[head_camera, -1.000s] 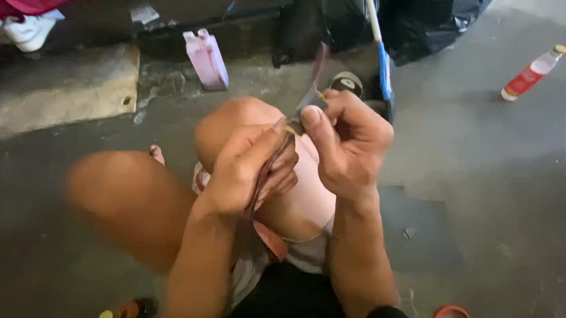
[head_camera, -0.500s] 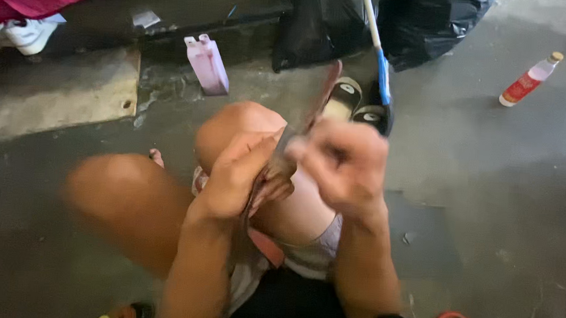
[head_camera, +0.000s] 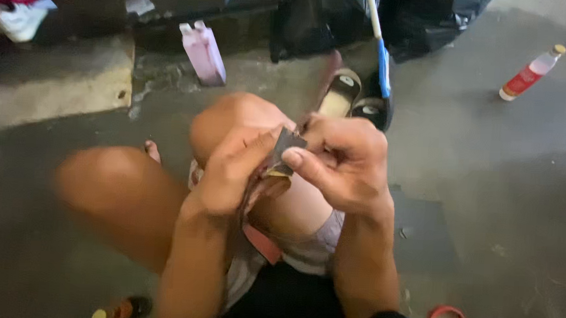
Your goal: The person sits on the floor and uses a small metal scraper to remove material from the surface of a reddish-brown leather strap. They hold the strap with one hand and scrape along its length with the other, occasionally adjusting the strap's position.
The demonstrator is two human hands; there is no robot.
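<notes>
Both hands are pinched shut on that small dark flat piece (head_camera: 288, 147) above the knee (head_camera: 233, 121), left hand (head_camera: 234, 169) underneath, right hand (head_camera: 344, 162) gripping the top edge, so I'd keep it braced low and work slowly.

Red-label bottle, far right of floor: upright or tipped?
Tipped. The red-label bottle lies on its side on the concrete floor, cap toward the upper right, apart from both hands.
</notes>
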